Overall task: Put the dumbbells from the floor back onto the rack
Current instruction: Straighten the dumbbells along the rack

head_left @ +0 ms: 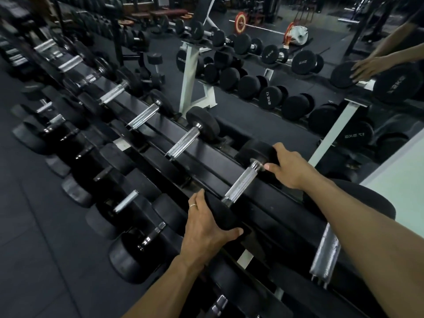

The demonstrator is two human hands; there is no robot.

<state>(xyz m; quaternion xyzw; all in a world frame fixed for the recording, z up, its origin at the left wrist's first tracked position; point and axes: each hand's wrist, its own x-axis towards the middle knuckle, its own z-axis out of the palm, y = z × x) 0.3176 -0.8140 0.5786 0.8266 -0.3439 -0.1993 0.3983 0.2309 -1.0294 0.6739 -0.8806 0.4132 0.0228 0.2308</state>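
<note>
A gym: dumbbell racks (146, 125), wall mirror (298, 92), loaded barbell (261, 27).

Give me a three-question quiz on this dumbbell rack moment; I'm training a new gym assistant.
1. True or false: both hands grip the knurled chrome handle.
2. Which hand wears a ring?
3. The black rubber-headed dumbbell being handled is: A) on the floor, B) on the black steel rack's top tier, C) in mid-air.

Key:
1. False: the left hand and right hand each hold a head.
2. Left.
3. B.
</note>
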